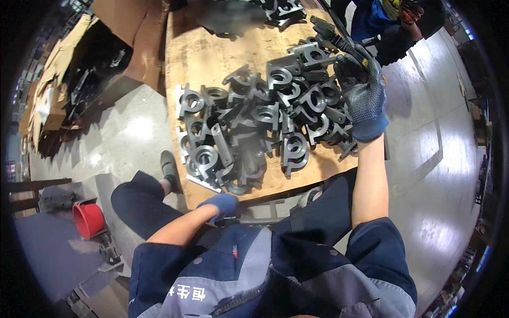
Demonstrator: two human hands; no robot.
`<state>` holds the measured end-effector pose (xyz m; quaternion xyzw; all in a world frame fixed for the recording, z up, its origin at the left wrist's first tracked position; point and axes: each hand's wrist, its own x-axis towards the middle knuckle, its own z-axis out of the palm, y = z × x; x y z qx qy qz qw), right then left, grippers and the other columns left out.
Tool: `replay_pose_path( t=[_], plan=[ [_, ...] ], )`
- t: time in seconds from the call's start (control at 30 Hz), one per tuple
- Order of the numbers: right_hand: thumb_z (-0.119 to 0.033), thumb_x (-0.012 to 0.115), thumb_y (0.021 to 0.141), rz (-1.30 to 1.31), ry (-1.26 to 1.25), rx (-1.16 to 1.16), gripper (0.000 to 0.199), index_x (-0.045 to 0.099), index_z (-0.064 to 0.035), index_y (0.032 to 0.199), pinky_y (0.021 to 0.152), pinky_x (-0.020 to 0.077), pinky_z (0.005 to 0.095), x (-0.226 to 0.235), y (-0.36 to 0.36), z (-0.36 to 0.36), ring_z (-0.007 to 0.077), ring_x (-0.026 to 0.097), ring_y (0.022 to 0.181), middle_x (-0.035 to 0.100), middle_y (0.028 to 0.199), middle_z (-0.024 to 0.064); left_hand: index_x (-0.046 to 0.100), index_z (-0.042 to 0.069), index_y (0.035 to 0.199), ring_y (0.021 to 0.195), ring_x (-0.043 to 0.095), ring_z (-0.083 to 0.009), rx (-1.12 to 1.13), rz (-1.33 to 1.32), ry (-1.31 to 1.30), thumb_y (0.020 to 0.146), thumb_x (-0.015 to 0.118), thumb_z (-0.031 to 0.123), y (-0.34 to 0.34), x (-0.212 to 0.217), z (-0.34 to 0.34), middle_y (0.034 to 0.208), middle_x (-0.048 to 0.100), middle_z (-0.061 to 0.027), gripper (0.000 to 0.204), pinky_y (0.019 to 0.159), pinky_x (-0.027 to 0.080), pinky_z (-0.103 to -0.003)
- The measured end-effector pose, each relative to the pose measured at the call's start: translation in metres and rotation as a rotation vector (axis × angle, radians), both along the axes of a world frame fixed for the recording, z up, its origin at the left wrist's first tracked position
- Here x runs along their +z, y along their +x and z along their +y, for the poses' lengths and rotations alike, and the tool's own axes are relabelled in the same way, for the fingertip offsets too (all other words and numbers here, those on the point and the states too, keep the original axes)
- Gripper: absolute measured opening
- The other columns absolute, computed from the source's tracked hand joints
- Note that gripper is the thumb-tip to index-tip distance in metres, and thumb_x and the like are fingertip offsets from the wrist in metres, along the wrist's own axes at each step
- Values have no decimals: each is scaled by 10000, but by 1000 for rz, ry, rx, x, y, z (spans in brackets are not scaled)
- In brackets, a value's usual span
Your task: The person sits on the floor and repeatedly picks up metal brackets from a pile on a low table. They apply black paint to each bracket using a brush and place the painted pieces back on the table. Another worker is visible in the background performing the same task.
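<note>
**Gloved hands at a bench heaped with metal brackets**

Head view. The right hand (361, 93), in a blue knitted glove with a dark dotted palm, is stretched far out over the light wooden workbench (212, 50), the bare forearm running straight up from the lower edge. Its fingers curl around a black cable-like tool (335, 35) at the far right edge of the heap of dark grey metal brackets with round collars (254, 122), which covers the middle and near part of the bench. The left hand (221, 205), also in a blue glove, is drawn in close to the body just below the near edge of the bench, elbow bent; whether it grips anything cannot be told.

Left of the bench, an open brown cardboard box (119, 37) stands on the grey floor, dark parts inside. Well below it, near the left knee, sits a red plastic bucket (88, 218). Beyond the bench's far right corner, another person in blue clothing (374, 18) is partly visible.
</note>
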<state>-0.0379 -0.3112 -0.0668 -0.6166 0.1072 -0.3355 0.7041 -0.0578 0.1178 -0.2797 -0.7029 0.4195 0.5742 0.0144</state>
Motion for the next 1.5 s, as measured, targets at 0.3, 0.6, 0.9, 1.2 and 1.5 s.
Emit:
replay_pose_path(
  t=[0.3,0.6,0.9,1.2,1.5],
  plan=[
    [-342,494,985,166,778,174,495,464,-27,1366,966,511,442,-63,13,40,280,586,1148,615,1190,177,604,143,1203,967,660,-359,73,48,-128,852,573,315,-4,16,-41,1087,674,-176,392,798,526,-473],
    [-248,497,996,145,1062,89,414,507,6,1323,1090,376,512,-87,7,39,325,574,1165,564,1319,183,660,172,1167,968,662,-344,260,204,-200,905,515,322,-84,3,37,1099,670,-181,335,793,529,-461],
    [-270,459,1018,505,821,-203,445,444,21,1354,1002,497,460,-99,5,60,287,632,1044,613,1145,230,581,256,1289,942,661,-385,275,365,-16,947,439,237,-78,35,53,1041,655,-237,371,830,504,-495],
    [-162,483,1001,930,186,-32,387,446,3,1349,985,495,409,-95,26,104,237,634,998,635,1143,151,657,214,1200,1002,655,-347,32,423,135,923,475,183,-58,53,81,1094,677,-155,333,875,498,-471],
    [-70,620,895,856,181,-106,371,553,9,1251,926,474,327,-79,15,192,222,603,1076,620,1186,138,712,127,1002,912,685,-327,-213,435,317,864,512,184,31,120,95,1010,697,-154,249,804,531,-447]
  ],
)
